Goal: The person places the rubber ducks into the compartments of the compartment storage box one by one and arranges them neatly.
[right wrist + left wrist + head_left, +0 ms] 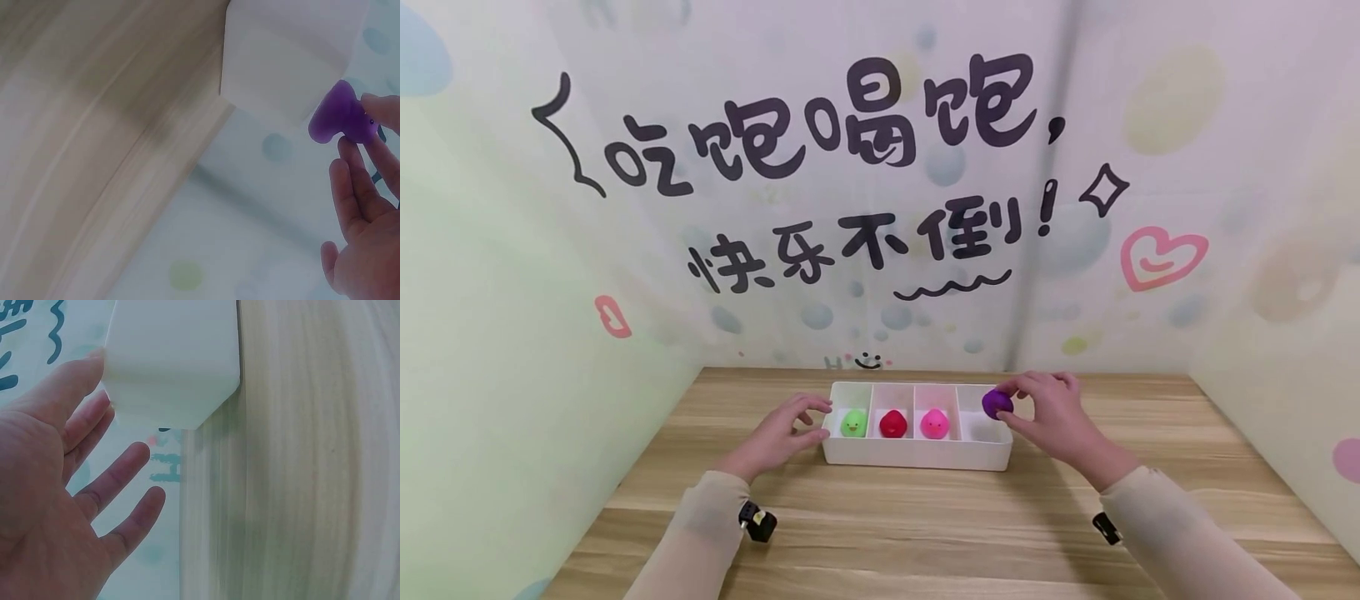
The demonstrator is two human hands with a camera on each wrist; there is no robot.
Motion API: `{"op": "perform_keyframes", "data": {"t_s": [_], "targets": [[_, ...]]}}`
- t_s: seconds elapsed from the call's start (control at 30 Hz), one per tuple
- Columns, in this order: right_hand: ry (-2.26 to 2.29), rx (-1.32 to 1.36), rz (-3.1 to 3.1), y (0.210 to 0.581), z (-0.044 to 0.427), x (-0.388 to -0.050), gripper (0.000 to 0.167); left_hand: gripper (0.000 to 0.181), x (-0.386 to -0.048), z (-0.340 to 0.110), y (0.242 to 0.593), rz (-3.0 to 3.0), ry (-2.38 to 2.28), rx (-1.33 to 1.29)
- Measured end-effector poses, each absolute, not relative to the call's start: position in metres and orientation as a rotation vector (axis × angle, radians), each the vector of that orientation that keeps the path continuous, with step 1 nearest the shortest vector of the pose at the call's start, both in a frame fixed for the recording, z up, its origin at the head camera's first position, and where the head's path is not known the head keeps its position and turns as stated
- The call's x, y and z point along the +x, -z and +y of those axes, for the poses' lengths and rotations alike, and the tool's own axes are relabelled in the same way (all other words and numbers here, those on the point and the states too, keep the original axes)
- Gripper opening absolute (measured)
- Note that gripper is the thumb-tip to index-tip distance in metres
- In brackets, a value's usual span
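Note:
A white divided box (917,454) stands on the wooden table. In its compartments, from left to right, sit a green toy duck (853,423), a red toy duck (892,425) and a pink one (934,424). My right hand (1051,417) pinches a purple toy duck (997,405) between thumb and fingers at the rim of the rightmost compartment. The right wrist view shows this purple duck (342,115) side-on, beside the box's end. At the opposite end, my left hand (784,433) touches the box with thumb and fingertips, its other fingers loosely spread in the left wrist view.
A printed curtain (865,325) with large dark characters rises behind the table's back edge. Pale curtains hang along both sides. Wood-grain tabletop (910,542) stretches in front of the box, and small black devices (758,522) are strapped at the wrists.

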State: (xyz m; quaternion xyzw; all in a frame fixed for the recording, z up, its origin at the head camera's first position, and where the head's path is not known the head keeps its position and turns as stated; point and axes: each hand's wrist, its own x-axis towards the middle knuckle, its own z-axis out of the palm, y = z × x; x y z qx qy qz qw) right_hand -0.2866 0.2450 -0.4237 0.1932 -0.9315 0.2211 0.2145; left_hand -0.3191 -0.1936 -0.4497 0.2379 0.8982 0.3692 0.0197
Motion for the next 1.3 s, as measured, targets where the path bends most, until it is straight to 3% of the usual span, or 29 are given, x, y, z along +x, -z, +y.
{"op": "perform_keyframes", "data": {"t_s": [1.3], "targets": [[-0.463, 0.705, -2.691, 0.437, 0.223, -0.305, 0.027, 0.037, -0.32, -0.193, 0.449, 2.776, -1.141, 0.693]]}}
